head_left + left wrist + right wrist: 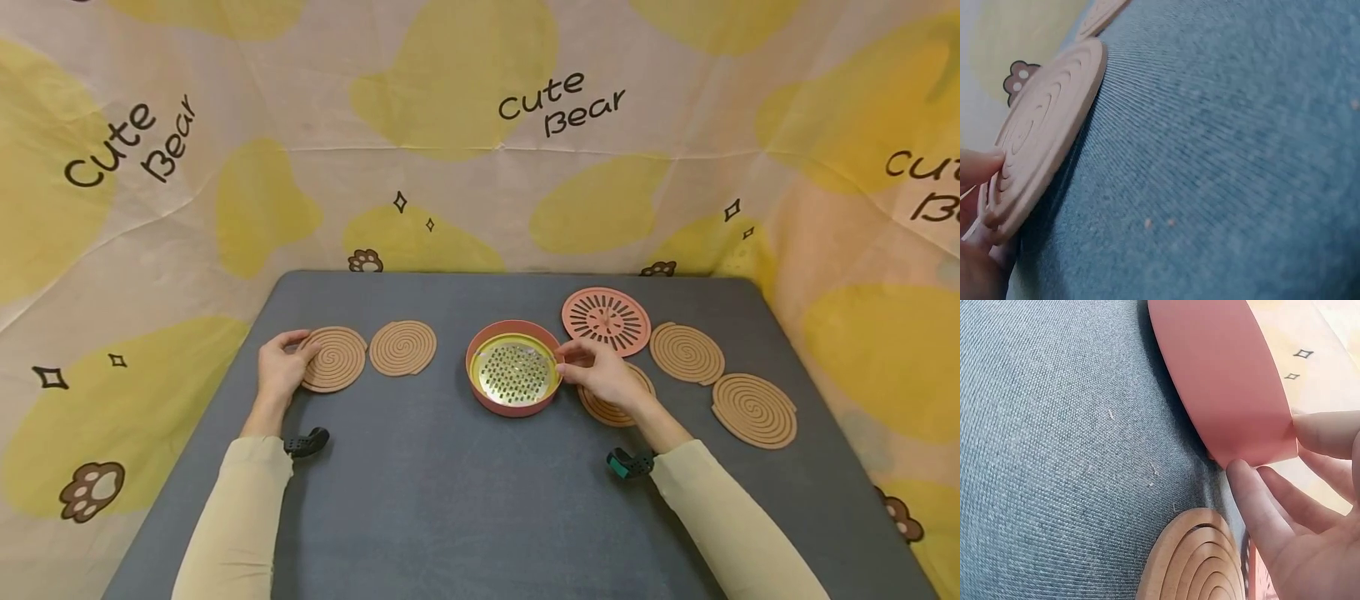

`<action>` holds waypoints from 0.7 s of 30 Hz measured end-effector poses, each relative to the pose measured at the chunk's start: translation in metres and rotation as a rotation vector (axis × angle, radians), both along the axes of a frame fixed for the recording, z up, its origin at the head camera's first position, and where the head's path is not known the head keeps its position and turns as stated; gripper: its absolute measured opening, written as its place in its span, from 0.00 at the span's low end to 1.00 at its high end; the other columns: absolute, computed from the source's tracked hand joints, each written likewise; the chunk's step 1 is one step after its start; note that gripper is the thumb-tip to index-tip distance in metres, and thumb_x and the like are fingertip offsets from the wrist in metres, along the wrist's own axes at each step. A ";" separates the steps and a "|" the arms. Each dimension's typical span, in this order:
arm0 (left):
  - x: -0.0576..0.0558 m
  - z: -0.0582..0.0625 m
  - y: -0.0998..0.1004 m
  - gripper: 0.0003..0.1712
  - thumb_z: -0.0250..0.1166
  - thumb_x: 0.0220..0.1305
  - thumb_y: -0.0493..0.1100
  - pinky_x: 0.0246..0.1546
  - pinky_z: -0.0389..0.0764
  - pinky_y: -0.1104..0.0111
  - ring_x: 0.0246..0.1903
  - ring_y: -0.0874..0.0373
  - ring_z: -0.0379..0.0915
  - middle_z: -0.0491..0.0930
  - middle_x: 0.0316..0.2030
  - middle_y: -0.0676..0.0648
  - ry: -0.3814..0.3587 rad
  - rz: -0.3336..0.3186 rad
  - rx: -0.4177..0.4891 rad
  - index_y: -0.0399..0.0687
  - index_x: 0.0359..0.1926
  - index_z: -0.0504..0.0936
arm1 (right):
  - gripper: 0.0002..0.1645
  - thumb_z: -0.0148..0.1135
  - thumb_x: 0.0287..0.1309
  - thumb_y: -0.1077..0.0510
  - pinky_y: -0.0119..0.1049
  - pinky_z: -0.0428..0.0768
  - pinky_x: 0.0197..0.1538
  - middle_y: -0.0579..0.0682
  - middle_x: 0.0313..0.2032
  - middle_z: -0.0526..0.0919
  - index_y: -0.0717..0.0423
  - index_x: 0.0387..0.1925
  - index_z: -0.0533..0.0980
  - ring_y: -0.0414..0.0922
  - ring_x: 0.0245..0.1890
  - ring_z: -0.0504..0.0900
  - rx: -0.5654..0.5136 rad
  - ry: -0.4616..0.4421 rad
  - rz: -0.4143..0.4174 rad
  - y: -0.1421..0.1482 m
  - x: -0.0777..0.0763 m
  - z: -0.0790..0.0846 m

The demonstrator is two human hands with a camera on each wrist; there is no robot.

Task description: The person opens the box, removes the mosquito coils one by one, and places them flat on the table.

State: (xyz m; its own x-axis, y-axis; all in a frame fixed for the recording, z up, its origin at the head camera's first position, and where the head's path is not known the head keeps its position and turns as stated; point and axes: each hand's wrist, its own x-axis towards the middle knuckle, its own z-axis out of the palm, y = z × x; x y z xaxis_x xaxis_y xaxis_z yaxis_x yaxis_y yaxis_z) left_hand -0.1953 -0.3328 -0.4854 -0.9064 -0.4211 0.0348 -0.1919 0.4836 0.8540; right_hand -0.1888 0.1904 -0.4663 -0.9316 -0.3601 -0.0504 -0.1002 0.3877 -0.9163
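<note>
At the table's left, my left hand point(281, 367) pinches the edge of a tan mosquito coil point(333, 360); in the left wrist view its thumb lies on top of the coil point(1041, 125) with fingers below. A second mosquito coil point(402, 348) lies just right of it. In the middle stands a round red mosquito coil holder point(517, 410), lidless, with a yellow-rimmed perforated metal plate point(515, 372) inside. My right hand point(603, 377) grips the holder's right side, fingertips at its rim and wall point(1222, 375). Another mosquito coil point(1200, 562) lies partly hidden beneath this hand.
Behind the right hand lies the slotted red lid point(588, 304). Two more mosquito coils, one nearer the lid point(687, 353) and one farther right point(754, 411), rest on the grey table point(450, 517). A printed cloth point(450, 100) walls the back and sides.
</note>
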 end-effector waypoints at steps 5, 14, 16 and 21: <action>0.001 0.000 -0.002 0.23 0.70 0.68 0.41 0.45 0.75 0.67 0.48 0.47 0.74 0.80 0.50 0.33 -0.014 -0.050 -0.127 0.34 0.59 0.81 | 0.22 0.65 0.69 0.60 0.42 0.84 0.45 0.63 0.50 0.82 0.69 0.59 0.76 0.54 0.47 0.83 0.003 0.009 0.010 -0.001 0.000 -0.001; 0.003 0.018 -0.002 0.21 0.68 0.67 0.39 0.56 0.73 0.45 0.55 0.36 0.74 0.81 0.52 0.31 0.018 -0.146 -0.258 0.33 0.58 0.82 | 0.21 0.66 0.68 0.59 0.42 0.84 0.45 0.61 0.50 0.83 0.66 0.58 0.77 0.53 0.47 0.83 0.019 0.010 0.001 -0.003 0.000 0.000; 0.003 0.024 0.001 0.20 0.67 0.68 0.38 0.55 0.74 0.45 0.54 0.36 0.75 0.81 0.52 0.30 0.038 -0.168 -0.269 0.33 0.57 0.82 | 0.20 0.66 0.68 0.59 0.41 0.84 0.45 0.60 0.49 0.83 0.64 0.57 0.78 0.52 0.47 0.83 0.021 0.013 -0.005 -0.003 0.000 0.000; 0.001 0.040 0.016 0.19 0.66 0.69 0.38 0.57 0.74 0.45 0.55 0.36 0.74 0.80 0.53 0.31 0.058 -0.237 -0.276 0.33 0.58 0.81 | 0.20 0.64 0.70 0.57 0.40 0.83 0.44 0.58 0.49 0.83 0.61 0.59 0.77 0.51 0.44 0.83 0.022 0.029 -0.043 -0.001 0.002 0.000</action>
